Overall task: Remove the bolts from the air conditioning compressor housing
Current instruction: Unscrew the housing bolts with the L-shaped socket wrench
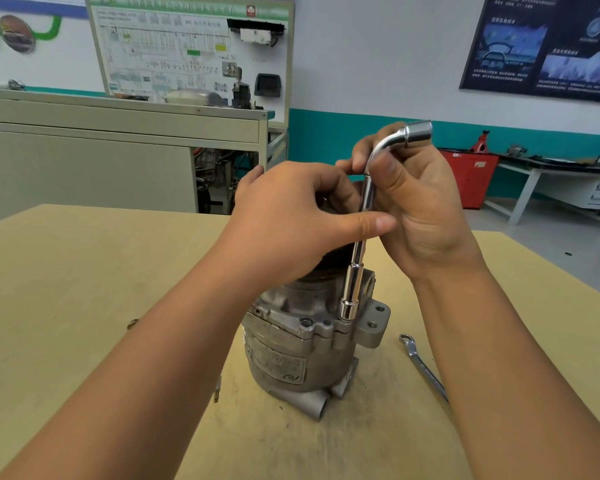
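A grey air conditioning compressor [291,355] stands upright on the table [66,289]. A chrome L-shaped socket wrench [355,271] stands upright on it, its lower socket seated over a bolt spot on the housing flange. My right hand [420,209] grips the wrench shaft just below its bend. My left hand [298,220] rests curled over the top of the compressor, thumb stretched against the wrench shaft. Another bolt head [306,322] shows on the flange to the left of the socket. The compressor's top is hidden under my left hand.
A ring spanner [421,367] lies on the table right of the compressor. A small brass-coloured piece [132,323] lies to the left, and another small piece [217,393] sits near the compressor's base. Cabinets, a training board and a red cabinet stand behind the table.
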Available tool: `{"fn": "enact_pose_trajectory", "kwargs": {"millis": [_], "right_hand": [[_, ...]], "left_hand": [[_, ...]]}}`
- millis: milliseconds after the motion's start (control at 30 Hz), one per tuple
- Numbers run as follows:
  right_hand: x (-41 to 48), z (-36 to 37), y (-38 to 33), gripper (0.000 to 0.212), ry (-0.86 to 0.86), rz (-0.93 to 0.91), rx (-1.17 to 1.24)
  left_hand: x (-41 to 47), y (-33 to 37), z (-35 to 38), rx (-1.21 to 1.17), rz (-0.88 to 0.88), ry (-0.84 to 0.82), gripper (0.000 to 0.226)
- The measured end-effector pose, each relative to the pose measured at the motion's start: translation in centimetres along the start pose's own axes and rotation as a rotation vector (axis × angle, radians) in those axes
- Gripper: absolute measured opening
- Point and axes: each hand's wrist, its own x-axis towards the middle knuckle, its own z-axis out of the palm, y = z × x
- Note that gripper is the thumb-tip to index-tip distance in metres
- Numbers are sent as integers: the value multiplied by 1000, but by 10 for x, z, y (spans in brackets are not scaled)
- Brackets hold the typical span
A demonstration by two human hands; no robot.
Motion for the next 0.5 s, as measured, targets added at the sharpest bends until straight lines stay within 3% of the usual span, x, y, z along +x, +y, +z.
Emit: {"fn": "enact_pose_trajectory", "kwargs": {"millis": [300,500], "right_hand": [[0,-3,0,34,33,0,25],[-1,-6,0,35,19,32,52]], "left_hand": [[1,1,2,22,-27,34,36],[0,1,-6,-21,9,-49,12]]}}
